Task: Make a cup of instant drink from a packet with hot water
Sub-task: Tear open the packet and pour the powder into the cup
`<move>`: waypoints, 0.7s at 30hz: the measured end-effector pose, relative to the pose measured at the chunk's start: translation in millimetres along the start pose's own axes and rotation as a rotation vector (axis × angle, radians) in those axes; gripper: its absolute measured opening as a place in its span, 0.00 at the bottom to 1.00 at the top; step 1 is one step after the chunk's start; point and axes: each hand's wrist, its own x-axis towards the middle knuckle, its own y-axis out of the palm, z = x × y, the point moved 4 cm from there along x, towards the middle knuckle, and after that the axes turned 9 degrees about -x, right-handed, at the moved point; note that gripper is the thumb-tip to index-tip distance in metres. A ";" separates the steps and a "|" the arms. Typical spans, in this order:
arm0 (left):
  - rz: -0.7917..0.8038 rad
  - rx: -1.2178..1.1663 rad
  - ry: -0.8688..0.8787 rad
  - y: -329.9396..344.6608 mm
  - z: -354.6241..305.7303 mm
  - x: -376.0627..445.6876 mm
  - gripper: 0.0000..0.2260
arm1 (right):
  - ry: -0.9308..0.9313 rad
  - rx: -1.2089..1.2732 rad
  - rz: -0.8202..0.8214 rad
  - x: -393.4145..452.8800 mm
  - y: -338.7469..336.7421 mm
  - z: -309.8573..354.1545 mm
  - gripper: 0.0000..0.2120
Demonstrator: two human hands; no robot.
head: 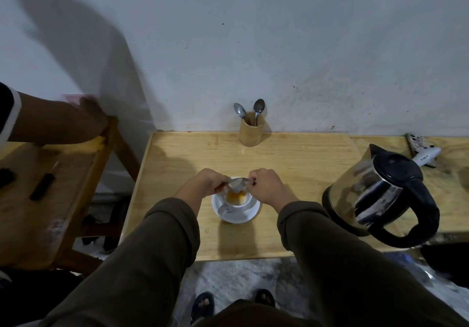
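A white cup [237, 203] stands on a white saucer [247, 216] near the middle of the wooden table [291, 159]. Orange powder lies in the cup. Just above it, my left hand [206, 182] and my right hand [266, 186] pinch the two ends of a small silvery packet [237, 185], tipped mouth-down over the cup. A steel electric kettle [380, 197] with a black lid and handle sits to the right of the cup.
A bamboo holder [251, 132] with two spoons stands at the wall behind the cup. Another person's arm [55, 121] reaches over a wooden stand [50, 199] on the left, where a dark tool lies. A toy plane [423, 155] rests behind the kettle.
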 end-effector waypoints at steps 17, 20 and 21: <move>-0.313 -0.047 0.420 -70.4 -2.6 1.8 0.03 | 0.135 0.757 0.136 -1.5 6.5 52.0 0.06; -0.374 0.036 0.446 -88.6 9.9 -2.4 0.08 | 0.131 0.612 0.112 3.3 28.4 71.2 0.08; -0.372 0.074 0.429 -94.1 16.7 -1.8 0.09 | 0.101 0.505 0.157 5.8 39.9 79.5 0.10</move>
